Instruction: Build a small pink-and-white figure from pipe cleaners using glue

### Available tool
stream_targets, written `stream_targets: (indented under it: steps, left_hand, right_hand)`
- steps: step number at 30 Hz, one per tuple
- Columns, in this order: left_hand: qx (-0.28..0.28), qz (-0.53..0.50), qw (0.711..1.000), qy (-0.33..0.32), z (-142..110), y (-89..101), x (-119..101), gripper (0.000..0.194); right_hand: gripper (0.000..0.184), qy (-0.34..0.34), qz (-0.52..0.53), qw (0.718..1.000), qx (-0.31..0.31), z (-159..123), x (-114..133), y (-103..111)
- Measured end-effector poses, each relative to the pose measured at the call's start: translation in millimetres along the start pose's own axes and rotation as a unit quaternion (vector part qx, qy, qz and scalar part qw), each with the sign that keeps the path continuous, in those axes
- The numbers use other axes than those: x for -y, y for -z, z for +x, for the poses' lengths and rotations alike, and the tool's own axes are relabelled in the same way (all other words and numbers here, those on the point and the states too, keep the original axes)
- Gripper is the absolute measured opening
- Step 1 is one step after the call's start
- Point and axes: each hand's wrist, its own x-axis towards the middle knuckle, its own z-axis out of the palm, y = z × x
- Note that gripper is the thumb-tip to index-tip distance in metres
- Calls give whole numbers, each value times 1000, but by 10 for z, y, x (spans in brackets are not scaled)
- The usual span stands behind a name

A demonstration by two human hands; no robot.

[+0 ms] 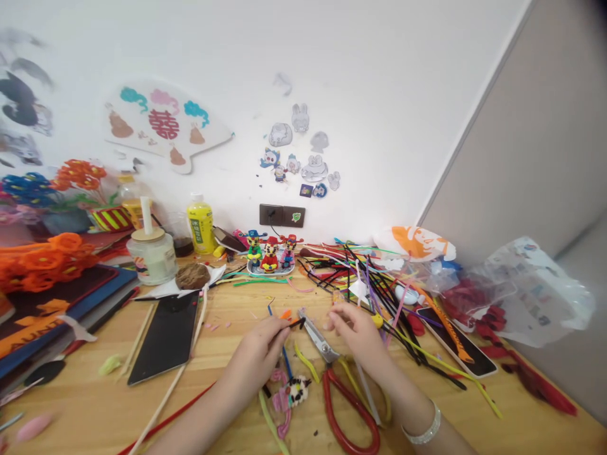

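Fingers of my left hand (pixel 260 346) pinch a thin orange-and-black piece (pixel 296 323) by the tips of red-handled scissors (pixel 324 349) on the tabletop (pixel 225 335); rightward, my right hand's (pixel 356 327) fingers curl narrowly, whether holding anything I cannot tell.

Bright, diffuse light, source unseen, soft faint shadows, left and right edges blurred, wide-angle stretching towards corners, dark upper-right corner.
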Motion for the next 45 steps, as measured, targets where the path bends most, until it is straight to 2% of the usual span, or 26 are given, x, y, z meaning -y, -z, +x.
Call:
stream_targets:
  steps: [2, 3, 6, 10, 13, 15, 17, 20, 22, 25, 27, 29, 33, 36, 40, 43, 45]
  left_hand:
    - [-24, 16, 1000, 1, 7, 19, 21, 27]
    - [-30, 28, 999, 5, 8, 34, 29, 28]
    - [-44, 80, 996, 21, 0, 82, 61, 28]
    - [-77, 113, 989, 52, 0, 91, 148, 28]
    - [-82, 126, 987, 59, 16, 67, 200, 31]
    - [-54, 150, 985, 67, 25, 60, 190, 32]
    - [-4, 183, 979, 90, 24, 63, 145, 31]
    - [73, 218, 965, 124, 2, 59, 73, 26]
    - [107, 227, 960, 122, -16, 41, 56, 23]
    - [129, 224, 960, 110, -27, 5, 73, 24]
    - [134, 212, 962, 111, -24, -5, 84, 24]
    - [140, 200, 963, 112, -22, 0, 79, 23]
    - [147, 182, 965, 122, -30, 19, 43, 25]
    - [137, 157, 967, 146, -32, 21, 50, 28]
    - [108, 129, 971, 170, -2, 29, 140, 21]
    - [43, 112, 979, 165, 39, 49, 200, 2]
    - [-10, 37, 984, 172, 65, 60, 199, 8]
  right_hand:
    - [19, 4, -152, 987, -56, 47, -30, 160]
    - [18, -5, -208, 976, -58, 65, -46, 230]
    - [17, -22, -259, 966, -6, 86, -75, 318]
    - [15, 46, -238, 969, 43, 13, -23, 98]
    - [29, 162, -218, 956, 107, -82, 41, -168]
    - [37, 221, -229, 937, 142, -128, 55, -303]
    - [41, 240, -245, 927, 152, -145, 34, -381]
    - [34, 224, -259, 929, 143, -128, -39, -417]
    - [28, 206, -255, 936, 130, -111, -85, -417]
    - [27, 200, -235, 944, 115, -101, -108, -410]
    - [29, 221, -221, 942, 120, -108, -93, -406]
    - [29, 260, -209, 932, 144, -120, -65, -399]
    - [25, 341, -210, 890, 217, -143, -10, -373]
    - [23, 360, -250, 869, 229, -148, 8, -363]
    - [18, 357, -327, 857, 179, -134, -15, -380]
    - [12, 301, -340, 881, 136, -114, -54, -375]
    - [19, 252, -306, 912, 105, -107, -62, -353]
